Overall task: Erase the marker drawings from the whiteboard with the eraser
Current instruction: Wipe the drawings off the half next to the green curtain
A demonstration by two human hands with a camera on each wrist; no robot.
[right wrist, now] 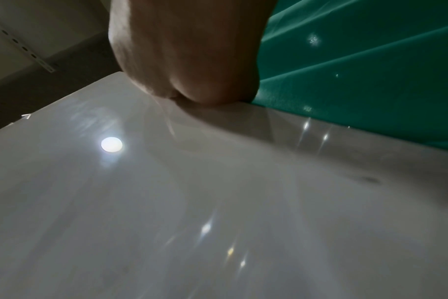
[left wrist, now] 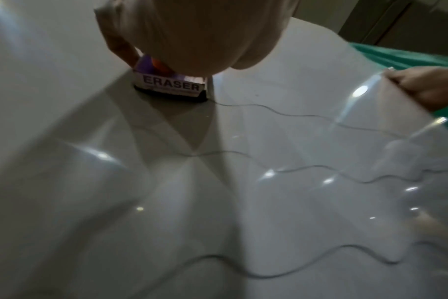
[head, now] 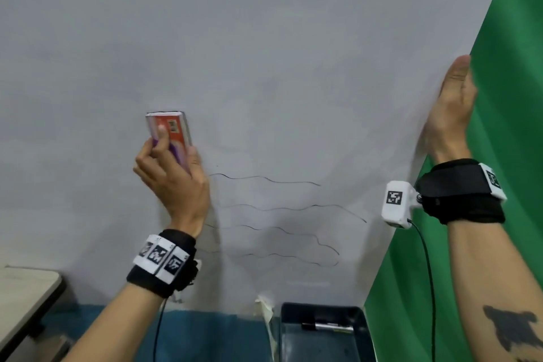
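Observation:
The whiteboard (head: 264,67) fills the head view. Several thin black wavy marker lines (head: 270,181) run across its lower middle. My left hand (head: 170,179) grips the eraser (head: 173,129), an orange and purple block, and presses its dark felt face on the board just up and left of the top line. In the left wrist view the eraser (left wrist: 170,86) sits at the left end of that line (left wrist: 281,113). My right hand (head: 449,103) pinches the board's right edge, thumb on the front and fingers hidden behind; the right wrist view has the palm (right wrist: 187,50) at that edge.
A green cloth (head: 499,97) hangs right of the board. Below the drawings stands a dark tray (head: 361,332) with a marker (head: 326,327) in it. A beige table corner (head: 23,297) sticks in at the lower left. The wall under the board is blue (head: 205,335).

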